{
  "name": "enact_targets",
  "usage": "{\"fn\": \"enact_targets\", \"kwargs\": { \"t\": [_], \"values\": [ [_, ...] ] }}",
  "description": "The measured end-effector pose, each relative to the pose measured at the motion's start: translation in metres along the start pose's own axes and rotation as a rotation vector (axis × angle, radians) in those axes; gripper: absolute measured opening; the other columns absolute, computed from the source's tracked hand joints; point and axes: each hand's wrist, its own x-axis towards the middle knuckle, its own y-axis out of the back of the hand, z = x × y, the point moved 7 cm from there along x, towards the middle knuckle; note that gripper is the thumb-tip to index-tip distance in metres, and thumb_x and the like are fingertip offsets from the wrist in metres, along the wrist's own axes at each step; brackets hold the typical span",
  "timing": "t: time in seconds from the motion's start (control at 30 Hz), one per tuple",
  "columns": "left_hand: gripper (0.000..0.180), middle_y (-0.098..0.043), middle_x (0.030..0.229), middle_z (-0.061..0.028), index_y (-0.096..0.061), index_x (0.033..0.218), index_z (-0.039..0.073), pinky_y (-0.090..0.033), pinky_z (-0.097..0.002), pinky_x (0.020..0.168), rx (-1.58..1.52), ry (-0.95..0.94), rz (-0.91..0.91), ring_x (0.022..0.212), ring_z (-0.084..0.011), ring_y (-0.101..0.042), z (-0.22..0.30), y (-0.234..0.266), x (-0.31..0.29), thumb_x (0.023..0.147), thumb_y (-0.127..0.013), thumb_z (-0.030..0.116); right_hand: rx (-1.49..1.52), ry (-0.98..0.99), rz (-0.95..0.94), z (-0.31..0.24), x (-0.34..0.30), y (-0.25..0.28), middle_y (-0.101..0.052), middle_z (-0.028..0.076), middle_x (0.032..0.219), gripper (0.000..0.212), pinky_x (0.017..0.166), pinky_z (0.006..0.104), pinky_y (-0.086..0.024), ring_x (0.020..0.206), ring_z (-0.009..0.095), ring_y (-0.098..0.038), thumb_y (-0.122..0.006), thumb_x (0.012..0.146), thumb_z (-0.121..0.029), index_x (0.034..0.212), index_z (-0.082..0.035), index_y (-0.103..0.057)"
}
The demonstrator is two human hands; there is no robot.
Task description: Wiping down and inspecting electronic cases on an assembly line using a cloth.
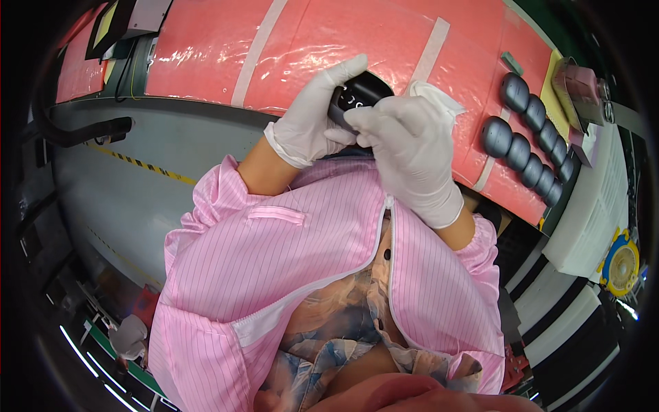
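My left hand, in a white glove, is closed around a glossy black rounded case, with the thumb along its far side. Small pale marks show on the dark face of this case. Over its near right side, my gloved right hand is bent, thumb and fingertips pressed together at the edge. Whatever those fingertips pinch is hidden. A crumpled white cloth shows just beyond the right knuckles; whether the hand touches it I cannot tell.
Two rows of dark grey rounded cases stand at the right of the pink-covered table. A small green block, a yellow sheet and a clear container are beside them. Farther right is a yellow-and-blue fan. A black curved tube is at left.
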Motion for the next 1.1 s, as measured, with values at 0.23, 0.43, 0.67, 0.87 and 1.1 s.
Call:
{"fn": "enact_targets", "kwargs": {
  "t": [0.23, 0.43, 0.67, 0.87, 1.1],
  "values": [
    [0.051, -0.066, 0.077, -0.02, -0.059, 0.09, 0.0, -0.028, -0.0177, 0.026, 0.206, -0.096, 0.013, 0.049, -0.0237, -0.063, 0.003, -0.006, 0.004, 0.098, -0.042, 0.047, 0.071, -0.008, 0.061, 0.028, -0.003, 0.006, -0.061, 0.008, 0.083, 0.018, 0.07, 0.0292, -0.049, 0.08, 0.021, -0.062, -0.064, 0.082, 0.003, 0.099, -0.003, -0.066],
    [0.069, -0.063, 0.105, -0.0331, -0.06, 0.107, -0.013, -0.037, -0.0189, 0.027, 0.229, -0.127, 0.059, 0.047, -0.0235, -0.063, 0.005, -0.009, 0.009, 0.098, -0.036, 0.051, 0.529, -0.475, 0.481, 0.083, -0.029, 0.027, -0.061, 0.007, 0.093, 0.013, 0.066, 0.0251, -0.048, 0.073, 0.012, -0.058, -0.059, 0.088, 0.002, 0.1, -0.001, -0.064],
    [0.075, -0.062, 0.111, -0.0303, -0.057, 0.116, -0.011, -0.033, -0.0198, 0.028, 0.225, -0.041, 0.062, 0.051, -0.0244, -0.064, -0.002, -0.008, 0.001, 0.096, -0.033, 0.057, 0.111, -0.216, 0.374, 0.06, -0.024, 0.02, -0.061, 0.008, 0.088, 0.016, 0.07, 0.0303, -0.049, 0.079, 0.021, -0.061, -0.063, 0.085, 0.001, 0.1, -0.003, -0.064],
    [0.077, -0.062, 0.113, -0.0301, -0.057, 0.118, -0.011, -0.031, -0.0211, 0.028, 0.246, -0.038, 0.067, 0.051, -0.0253, -0.064, -0.005, -0.006, -0.001, 0.095, -0.033, 0.059, 0.102, -0.205, 0.378, 0.062, -0.029, 0.018, -0.06, 0.008, 0.091, 0.015, 0.071, 0.028, -0.051, 0.082, 0.017, -0.062, -0.062, 0.088, 0.0, 0.104, -0.001, -0.062],
    [0.071, -0.065, 0.106, -0.0268, -0.061, 0.115, -0.007, -0.031, -0.0199, 0.03, 0.254, -0.035, 0.061, 0.053, -0.0227, -0.064, -0.005, -0.009, 0.0, 0.097, -0.034, 0.056, 0.184, -0.228, 0.446, 0.068, -0.027, 0.02, -0.062, 0.008, 0.086, 0.019, 0.069, 0.0315, -0.049, 0.079, 0.022, -0.061, -0.065, 0.083, 0.001, 0.101, -0.004, -0.066]
  ]
}}
